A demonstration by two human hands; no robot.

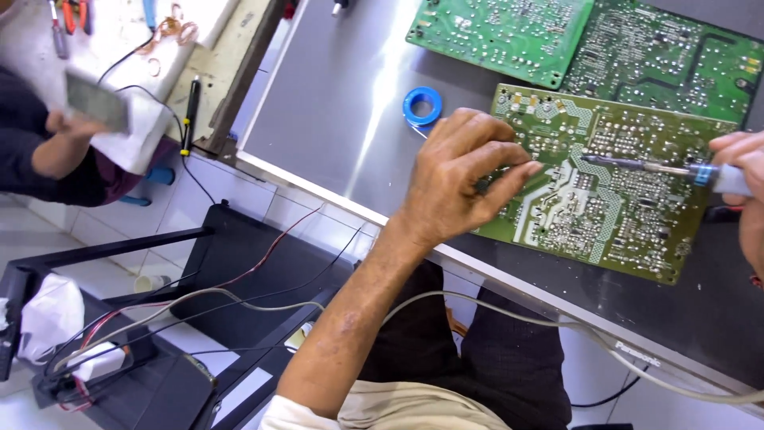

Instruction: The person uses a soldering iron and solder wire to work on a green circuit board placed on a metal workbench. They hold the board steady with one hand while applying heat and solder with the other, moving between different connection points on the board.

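Two hands work over one green circuit board (pixel 605 191) that lies solder side up on a grey metal tabletop (pixel 334 119), its near edge just inside the table's front rim. Nearest the camera, grey, red and black cables (pixel 239 299) trail across a black stand (pixel 231 247) and white floor tiles below that rim. The left hand (pixel 461 179) reaches in over the rim, fingers curled and pinched together at the board's left edge; whether anything is gripped between the fingertips cannot be told. The right hand (pixel 744 183), cut off by the picture's right side, is clamped around the blue-collared handle of a soldering iron (pixel 660 169), whose metal shaft lies nearly level above the board with its tip near the board's middle. The hands are well apart, with open board between them. Just beyond the left hand sits a blue spool (pixel 422 106), and left of it the tabletop runs bare to its far-left edge. Two more green circuit boards (pixel 589 40) lie farther back, close to the first. At far left, another person's hand (pixel 68 127) holds a small flat object over a white-clothed bench.
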